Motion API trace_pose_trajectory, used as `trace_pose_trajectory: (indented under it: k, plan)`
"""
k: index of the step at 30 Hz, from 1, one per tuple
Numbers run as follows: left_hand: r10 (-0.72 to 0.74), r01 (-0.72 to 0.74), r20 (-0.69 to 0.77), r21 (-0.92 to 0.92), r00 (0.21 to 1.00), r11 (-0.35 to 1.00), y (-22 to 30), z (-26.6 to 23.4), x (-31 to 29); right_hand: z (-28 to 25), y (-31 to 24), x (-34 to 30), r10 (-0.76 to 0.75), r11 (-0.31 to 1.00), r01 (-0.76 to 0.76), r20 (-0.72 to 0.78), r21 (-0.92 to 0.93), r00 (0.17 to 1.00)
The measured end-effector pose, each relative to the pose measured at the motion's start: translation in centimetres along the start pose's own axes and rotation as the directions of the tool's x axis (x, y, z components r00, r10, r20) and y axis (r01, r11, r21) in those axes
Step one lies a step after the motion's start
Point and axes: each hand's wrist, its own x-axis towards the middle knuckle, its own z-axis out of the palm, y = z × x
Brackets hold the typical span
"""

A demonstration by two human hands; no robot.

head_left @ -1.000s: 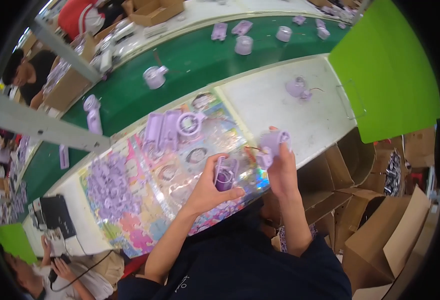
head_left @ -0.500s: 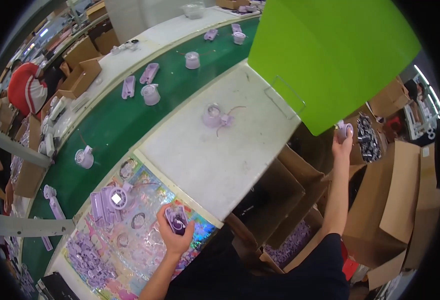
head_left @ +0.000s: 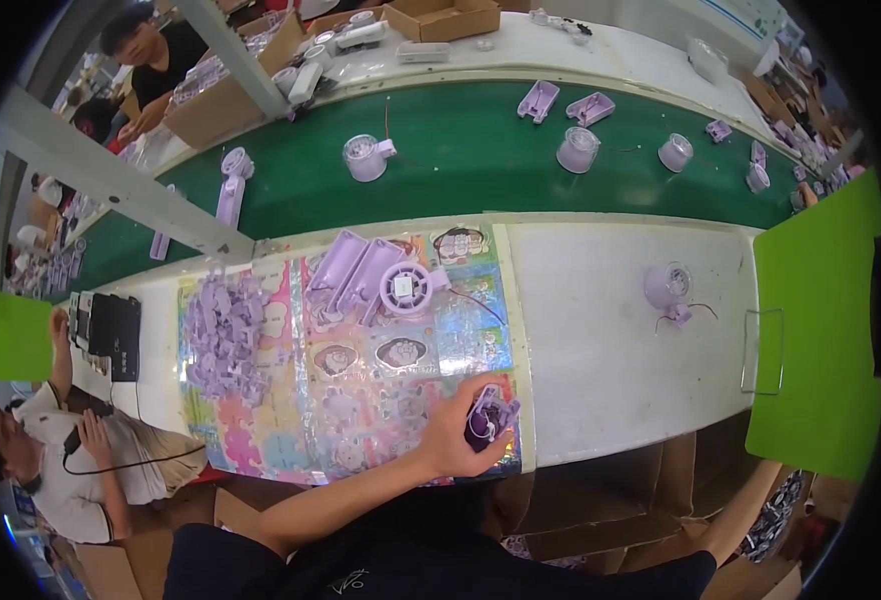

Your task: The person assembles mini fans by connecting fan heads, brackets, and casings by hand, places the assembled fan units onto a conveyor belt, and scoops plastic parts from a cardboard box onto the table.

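My left hand (head_left: 453, 432) is closed around a purple plastic housing (head_left: 493, 415) with dark parts and a thin wire inside, over the mat's near right corner. Beyond it on the colourful mat (head_left: 361, 400) lie a round purple fan head (head_left: 406, 288) with a trailing wire and two long purple half shells (head_left: 339, 268). A heap of small purple parts (head_left: 226, 335) covers the mat's left side. Off to the right reaches my right forearm (head_left: 746, 510); its hand is hidden behind a green board (head_left: 816, 340). A purple round housing with wires (head_left: 669, 285) sits on the white table.
A green conveyor belt (head_left: 461, 165) crosses beyond the table, carrying purple housings and shells. A metal post (head_left: 131, 180) slants in at left. Seated at the left is a co-worker (head_left: 91, 450) with a corded tool. Open cartons (head_left: 591, 490) stand below the near edge.
The view has swung left, bringing the co-worker at left into sight. My right hand, which held a round light-purple part, has gone out of sight behind the green board. My left hand keeps the housing.
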Motion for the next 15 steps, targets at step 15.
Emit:
trace_pose_trajectory:
  k: [15]
  plan:
    - [0.007,-0.006,0.017,-0.077,1.0,0.997,-0.1,0.5,0.9,-44.2,-7.8,-7.8,-0.272,0.951,0.166,-0.453,-0.26,0.849]
